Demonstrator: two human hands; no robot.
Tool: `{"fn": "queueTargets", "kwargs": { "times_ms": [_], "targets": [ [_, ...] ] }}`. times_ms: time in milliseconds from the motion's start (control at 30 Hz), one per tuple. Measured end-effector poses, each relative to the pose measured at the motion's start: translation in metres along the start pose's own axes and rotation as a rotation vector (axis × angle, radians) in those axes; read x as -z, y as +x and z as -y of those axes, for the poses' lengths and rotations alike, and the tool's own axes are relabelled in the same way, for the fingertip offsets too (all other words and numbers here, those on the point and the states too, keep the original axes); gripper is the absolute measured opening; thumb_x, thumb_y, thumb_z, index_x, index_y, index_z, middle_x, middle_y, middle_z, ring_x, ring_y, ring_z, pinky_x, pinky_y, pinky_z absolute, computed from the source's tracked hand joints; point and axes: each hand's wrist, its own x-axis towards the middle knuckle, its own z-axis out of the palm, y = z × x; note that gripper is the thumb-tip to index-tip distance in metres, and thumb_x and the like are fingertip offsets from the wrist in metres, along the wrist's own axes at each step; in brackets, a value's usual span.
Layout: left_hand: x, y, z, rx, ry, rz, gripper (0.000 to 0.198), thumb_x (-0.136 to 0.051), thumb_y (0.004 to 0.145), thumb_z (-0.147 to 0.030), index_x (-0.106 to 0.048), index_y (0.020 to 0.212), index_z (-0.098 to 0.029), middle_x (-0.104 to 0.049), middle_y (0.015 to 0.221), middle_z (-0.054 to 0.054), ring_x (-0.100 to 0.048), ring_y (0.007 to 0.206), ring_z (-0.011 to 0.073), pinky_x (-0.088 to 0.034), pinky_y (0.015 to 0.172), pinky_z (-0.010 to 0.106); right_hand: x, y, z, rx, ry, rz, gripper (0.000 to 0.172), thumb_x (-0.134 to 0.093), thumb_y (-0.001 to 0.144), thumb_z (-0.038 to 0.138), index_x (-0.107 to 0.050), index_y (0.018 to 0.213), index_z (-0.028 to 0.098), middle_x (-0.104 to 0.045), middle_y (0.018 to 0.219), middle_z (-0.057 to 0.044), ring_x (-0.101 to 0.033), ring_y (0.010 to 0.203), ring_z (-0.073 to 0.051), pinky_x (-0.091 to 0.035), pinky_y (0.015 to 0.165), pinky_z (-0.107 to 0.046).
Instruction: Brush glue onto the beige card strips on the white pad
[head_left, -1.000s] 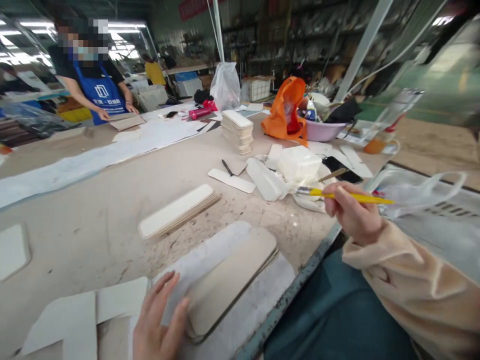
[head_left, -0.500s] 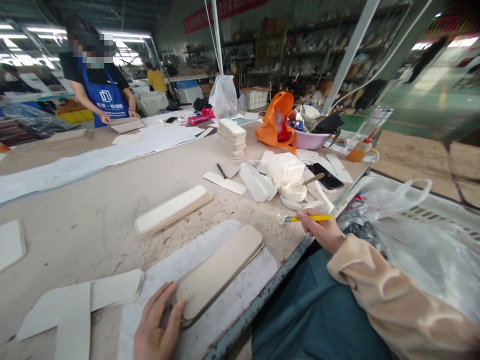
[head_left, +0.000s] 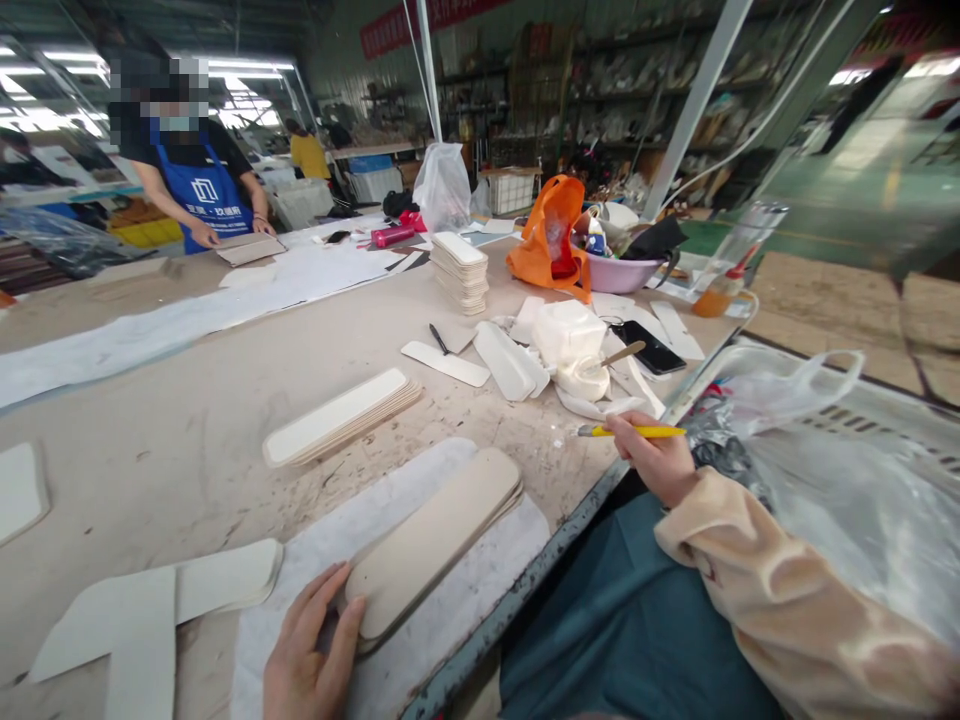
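My right hand (head_left: 651,452) pinches a slim yellow-handled brush (head_left: 660,432) above the table's near edge, its tip pointing left. Below on the left, my left hand (head_left: 311,640) has its thumb and fingers around the near end of a stack of beige rounded panels (head_left: 435,545). That stack lies on a white sheet (head_left: 517,545). Beyond it rests another stack with a white top panel (head_left: 337,415). A white plastic-wrapped tub (head_left: 570,340) with a flat stick (head_left: 624,353) in it stands past my right hand.
Loose white panels (head_left: 142,620) lie at the left front. Farther back are a taller panel stack (head_left: 459,275), an orange bag (head_left: 551,240), a purple basin (head_left: 619,278) and a phone (head_left: 651,347). A white crate (head_left: 885,410) adjoins the table. Across it, a co-worker in a blue apron (head_left: 206,190) handles panels.
My right hand has drawn the brush slightly right, away from the table surface. My left hand keeps its place on the stack. The whole view has shifted a little.
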Motion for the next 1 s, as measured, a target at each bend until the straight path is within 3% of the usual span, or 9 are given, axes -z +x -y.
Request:
{"fn": "queueTargets", "kwargs": {
  "times_ms": [567, 733, 867, 1000],
  "targets": [
    [0.003, 0.002, -0.006, 0.018, 0.018, 0.018, 0.045, -0.055, 0.080, -0.053, -0.065, 0.110, -0.021, -0.065, 0.119, 0.010, -0.060, 0.112, 0.0287, -0.045, 0.103, 0.047, -0.023, 0.015, -0.009, -0.127, 0.039, 0.164, 0.044, -0.055, 0.083, 0.061, -0.061, 0.081, 0.018, -0.055, 0.056, 0.001, -0.048, 0.048, -0.010, -0.039, 0.046, -0.021],
    [0.003, 0.001, -0.003, -0.007, -0.002, 0.022, 0.044, -0.056, 0.080, -0.051, -0.063, 0.113, -0.022, -0.064, 0.121, 0.009, -0.059, 0.114, 0.0288, -0.045, 0.103, 0.047, -0.012, 0.012, -0.006, -0.053, -0.006, 0.037, 0.041, -0.054, 0.086, 0.057, -0.059, 0.073, 0.018, -0.051, 0.052, 0.002, -0.045, 0.048, -0.010, -0.036, 0.045, -0.021],
    [0.004, -0.001, -0.006, -0.087, -0.024, 0.044, 0.057, -0.064, 0.076, -0.048, -0.055, 0.126, -0.020, -0.057, 0.130, 0.012, -0.053, 0.122, 0.0312, -0.043, 0.105, 0.050, -0.002, 0.006, -0.001, -0.036, 0.183, -0.022, 0.036, -0.055, 0.088, 0.052, -0.058, 0.074, 0.019, -0.046, 0.051, 0.003, -0.040, 0.045, -0.009, -0.032, 0.044, -0.023],
    [0.006, -0.002, -0.018, -0.137, -0.026, 0.114, 0.077, -0.073, 0.070, -0.047, -0.045, 0.136, -0.018, -0.049, 0.139, 0.015, -0.045, 0.130, 0.0335, -0.038, 0.109, 0.052, -0.012, -0.011, 0.014, -0.068, 0.379, 0.059, 0.023, -0.060, 0.086, 0.044, -0.061, 0.083, 0.022, -0.047, 0.052, 0.003, -0.039, 0.047, -0.011, -0.029, 0.043, -0.024]
  ]
}}
